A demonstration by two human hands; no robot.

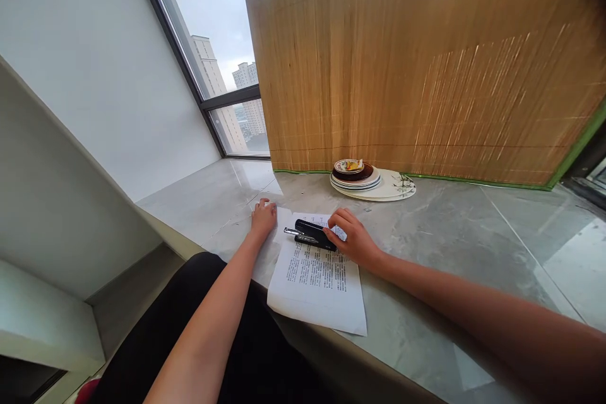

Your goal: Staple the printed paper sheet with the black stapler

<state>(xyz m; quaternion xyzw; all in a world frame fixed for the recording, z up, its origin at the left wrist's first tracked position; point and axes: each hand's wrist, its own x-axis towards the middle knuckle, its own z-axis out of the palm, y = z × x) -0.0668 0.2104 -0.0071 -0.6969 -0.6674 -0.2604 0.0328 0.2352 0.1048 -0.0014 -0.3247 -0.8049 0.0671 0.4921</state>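
A printed sheet of paper (315,303) lies on the grey counter, its near end reaching over the front edge. Above its text is a black stapler (310,232) with a silver metal part sticking out at its left end. My right hand (353,237) grips the stapler's right end between thumb and fingers. At the sheet's upper left corner, my left hand (264,218) rests on the counter with curled fingers holding the paper's edge. Its fingertips are partly hidden.
A stack of plates (357,183), with a small patterned dish on top, stands at the back of the grey stone counter (440,227). Behind it hangs a bamboo blind (379,76) across the window (227,63). A white wall (104,69) rises at the left.
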